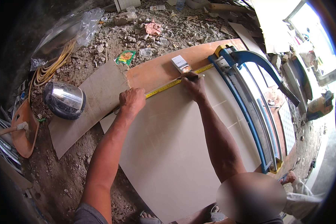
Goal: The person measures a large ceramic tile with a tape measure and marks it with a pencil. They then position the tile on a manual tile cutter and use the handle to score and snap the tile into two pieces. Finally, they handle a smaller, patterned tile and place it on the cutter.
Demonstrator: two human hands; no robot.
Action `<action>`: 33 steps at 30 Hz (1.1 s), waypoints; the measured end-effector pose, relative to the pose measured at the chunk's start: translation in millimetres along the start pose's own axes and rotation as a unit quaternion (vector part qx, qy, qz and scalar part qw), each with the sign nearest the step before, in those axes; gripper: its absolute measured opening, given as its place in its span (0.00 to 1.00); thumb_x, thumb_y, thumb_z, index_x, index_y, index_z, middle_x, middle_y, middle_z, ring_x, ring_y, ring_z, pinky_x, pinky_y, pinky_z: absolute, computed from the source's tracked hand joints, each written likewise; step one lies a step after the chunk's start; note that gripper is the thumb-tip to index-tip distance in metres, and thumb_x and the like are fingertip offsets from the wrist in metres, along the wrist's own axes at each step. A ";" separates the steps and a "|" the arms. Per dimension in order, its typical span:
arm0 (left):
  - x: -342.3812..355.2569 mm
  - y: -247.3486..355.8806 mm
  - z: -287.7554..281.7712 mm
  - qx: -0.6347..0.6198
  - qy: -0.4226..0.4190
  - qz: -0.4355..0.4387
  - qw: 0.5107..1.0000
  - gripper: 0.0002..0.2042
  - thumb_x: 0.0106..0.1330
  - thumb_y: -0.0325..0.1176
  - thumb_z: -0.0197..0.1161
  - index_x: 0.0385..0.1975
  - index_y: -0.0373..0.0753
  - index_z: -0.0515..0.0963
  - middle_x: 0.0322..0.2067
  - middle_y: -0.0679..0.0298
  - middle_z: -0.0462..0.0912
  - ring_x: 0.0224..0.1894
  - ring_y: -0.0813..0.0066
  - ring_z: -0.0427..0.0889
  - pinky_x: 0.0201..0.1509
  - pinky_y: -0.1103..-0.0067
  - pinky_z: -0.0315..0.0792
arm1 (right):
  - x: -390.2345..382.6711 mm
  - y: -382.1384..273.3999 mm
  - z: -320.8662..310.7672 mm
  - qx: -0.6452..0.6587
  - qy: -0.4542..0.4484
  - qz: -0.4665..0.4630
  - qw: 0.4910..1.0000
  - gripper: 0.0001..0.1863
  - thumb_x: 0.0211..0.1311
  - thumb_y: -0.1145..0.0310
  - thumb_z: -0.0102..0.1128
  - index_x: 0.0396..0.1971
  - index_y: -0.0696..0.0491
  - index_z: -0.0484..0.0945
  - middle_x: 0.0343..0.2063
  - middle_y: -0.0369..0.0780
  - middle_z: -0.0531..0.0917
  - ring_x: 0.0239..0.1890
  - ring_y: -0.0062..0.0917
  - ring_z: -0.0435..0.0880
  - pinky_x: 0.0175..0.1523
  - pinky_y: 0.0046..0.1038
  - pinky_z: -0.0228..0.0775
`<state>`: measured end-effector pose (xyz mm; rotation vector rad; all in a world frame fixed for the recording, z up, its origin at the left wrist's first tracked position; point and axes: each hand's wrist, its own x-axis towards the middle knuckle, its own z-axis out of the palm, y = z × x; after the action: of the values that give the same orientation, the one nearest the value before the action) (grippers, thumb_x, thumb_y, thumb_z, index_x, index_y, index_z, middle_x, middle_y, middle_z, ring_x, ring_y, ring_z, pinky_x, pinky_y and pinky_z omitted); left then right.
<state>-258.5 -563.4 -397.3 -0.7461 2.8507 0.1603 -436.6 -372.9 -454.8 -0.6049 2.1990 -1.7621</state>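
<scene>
The yellow tape measure (pixel 162 88) lies along the far edge of the pale tile (pixel 164 149); the step in hand looks like measuring and marking there. To do it well, the person should press the tape flat, line it up with that edge, read it from straight above and make one fine stroke without nudging it. The tape runs rightward from the left hand (pixel 132 100), which is clenched over its left end, fingertips hidden, and passes beneath the right hand (pixel 194 87), which grips a slim marking tool (pixel 200 76). Beyond the tape sits a white packet (pixel 180 63); a blue tile cutter (pixel 246 108) lies along the tile's right side.
</scene>
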 end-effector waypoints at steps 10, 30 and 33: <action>-0.6 2.4 -1.7 0.004 0.006 0.009 1.000 0.08 0.63 0.31 0.56 0.32 0.41 0.84 0.35 0.53 0.86 0.42 0.54 0.86 0.45 0.64 0.79 | 2.7 8.8 -0.6 -0.035 -0.006 -0.053 0.998 0.11 0.54 0.70 0.61 0.35 0.59 0.83 0.29 0.43 0.86 0.35 0.26 0.84 0.44 0.29 0.75; -0.9 -0.1 -2.4 0.006 -0.030 0.000 1.000 0.10 0.65 0.39 0.58 0.36 0.41 0.82 0.38 0.50 0.85 0.44 0.49 0.83 0.49 0.61 0.76 | -2.0 -2.1 3.7 -0.063 0.000 -0.035 0.997 0.12 0.56 0.67 0.62 0.37 0.59 0.84 0.29 0.38 0.85 0.32 0.18 0.80 0.40 0.24 0.74; -1.9 2.0 -0.4 0.004 -0.023 0.002 1.000 0.10 0.66 0.39 0.56 0.34 0.41 0.81 0.37 0.50 0.85 0.44 0.48 0.84 0.49 0.61 0.76 | -4.0 -7.0 0.3 -0.031 -0.014 -0.016 0.999 0.13 0.57 0.66 0.62 0.38 0.58 0.84 0.30 0.37 0.84 0.32 0.18 0.80 0.40 0.24 0.73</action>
<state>-257.9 -560.8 -396.3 -0.7248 2.8089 0.1637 -431.8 -372.5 -448.3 -0.6782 2.2432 -1.6963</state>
